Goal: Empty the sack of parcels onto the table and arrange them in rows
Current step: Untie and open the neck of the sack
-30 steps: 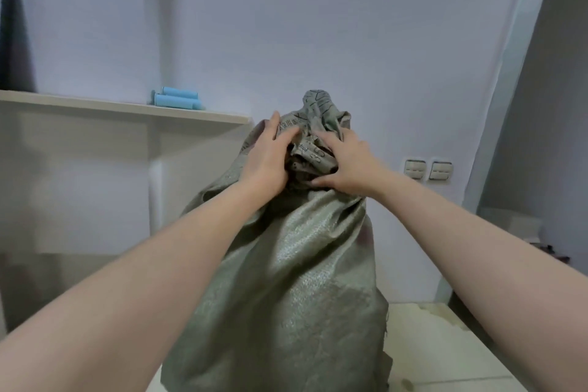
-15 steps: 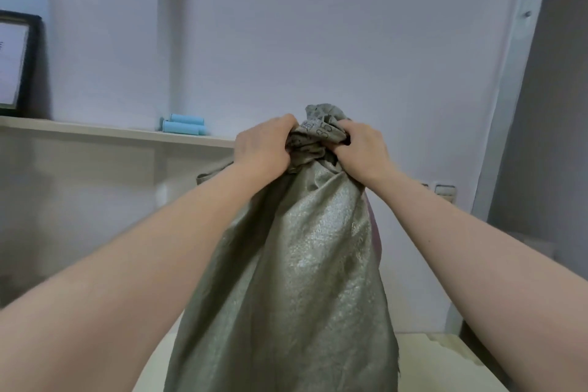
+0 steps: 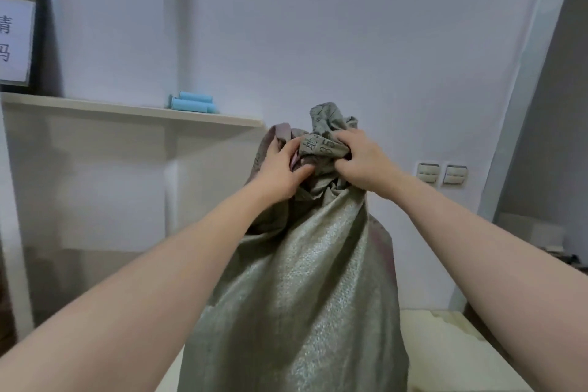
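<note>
Both bare forearms stretch forward and upward, drawing together at the wrists. The left hand [image 3: 280,170] grips the bunched neck of the sack [image 3: 305,280], thumb pressed across the fabric. Just beside it, the right hand [image 3: 366,165] clutches the same neck with curled fingers.

One sack [image 3: 305,296], two hands [image 3: 280,170] [image 3: 366,164].

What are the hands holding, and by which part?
Both the left hand and right hand grip the grey-green woven sack by its bunched neck at the top.
</note>
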Action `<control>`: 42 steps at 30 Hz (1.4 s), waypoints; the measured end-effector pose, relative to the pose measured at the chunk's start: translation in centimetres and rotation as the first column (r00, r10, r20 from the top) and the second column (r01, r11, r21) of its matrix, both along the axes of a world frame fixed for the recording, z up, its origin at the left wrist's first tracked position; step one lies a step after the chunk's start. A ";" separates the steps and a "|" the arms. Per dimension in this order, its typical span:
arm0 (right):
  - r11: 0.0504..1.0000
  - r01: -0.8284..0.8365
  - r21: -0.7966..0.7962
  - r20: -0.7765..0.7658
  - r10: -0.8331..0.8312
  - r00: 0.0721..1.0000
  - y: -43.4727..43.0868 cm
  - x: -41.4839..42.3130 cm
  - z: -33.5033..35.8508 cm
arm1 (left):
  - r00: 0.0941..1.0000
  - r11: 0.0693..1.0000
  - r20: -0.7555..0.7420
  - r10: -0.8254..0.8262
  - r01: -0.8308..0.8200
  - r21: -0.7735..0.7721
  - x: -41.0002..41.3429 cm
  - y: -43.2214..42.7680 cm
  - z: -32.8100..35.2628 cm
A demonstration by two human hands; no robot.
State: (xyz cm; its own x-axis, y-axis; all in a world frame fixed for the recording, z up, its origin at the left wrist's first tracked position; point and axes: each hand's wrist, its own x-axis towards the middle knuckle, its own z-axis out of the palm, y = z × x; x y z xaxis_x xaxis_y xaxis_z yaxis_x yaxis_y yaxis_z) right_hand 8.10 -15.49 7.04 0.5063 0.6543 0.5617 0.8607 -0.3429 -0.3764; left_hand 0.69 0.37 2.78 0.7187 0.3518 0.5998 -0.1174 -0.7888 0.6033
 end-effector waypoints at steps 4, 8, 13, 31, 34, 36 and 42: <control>0.985 -0.072 0.159 -0.387 0.130 0.913 -0.7 -0.5 0.9 | 0.996 0.999 0.083 -0.022 0.025 -0.036 0.8 0.2 -0.9; 0.946 0.066 0.317 -0.584 0.140 0.800 -0.3 0.8 -0.5 | 0.976 0.997 0.205 0.078 -0.075 -0.020 0.7 -1.2 -2.1; 0.928 0.283 -0.244 -0.254 -0.343 0.905 -0.3 1.8 -2.2 | 0.951 0.994 0.287 0.114 -0.108 -0.036 0.3 -2.5 -3.0; 0.937 0.349 0.033 -0.020 -0.348 0.937 0.8 1.0 -5.0 | 0.869 0.930 -0.405 0.284 -0.148 0.335 -2.9 1.9 -4.0; 0.942 0.335 -0.004 0.065 -0.334 0.940 0.7 -0.2 -4.7 | 0.931 0.907 -0.283 0.232 -0.102 0.408 -3.9 2.3 -4.4; 0.941 0.338 0.013 0.117 -0.337 0.934 0.5 -0.7 -3.9 | 0.962 0.908 -0.151 0.227 -0.153 0.390 -4.7 2.1 -3.3; 0.926 0.331 0.181 0.202 -0.364 0.909 -0.5 -1.4 1.8 | 0.910 0.853 0.190 0.368 -0.412 0.321 -7.2 0.7 2.6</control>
State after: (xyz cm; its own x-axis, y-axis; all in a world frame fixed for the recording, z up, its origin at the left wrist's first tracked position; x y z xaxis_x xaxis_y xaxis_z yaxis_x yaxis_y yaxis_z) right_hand 6.68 -15.96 8.81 0.5347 0.3669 0.7612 0.7641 -0.5946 -0.2501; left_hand -6.51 1.02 5.39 0.4831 0.3422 0.8059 0.1918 -0.9395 0.2839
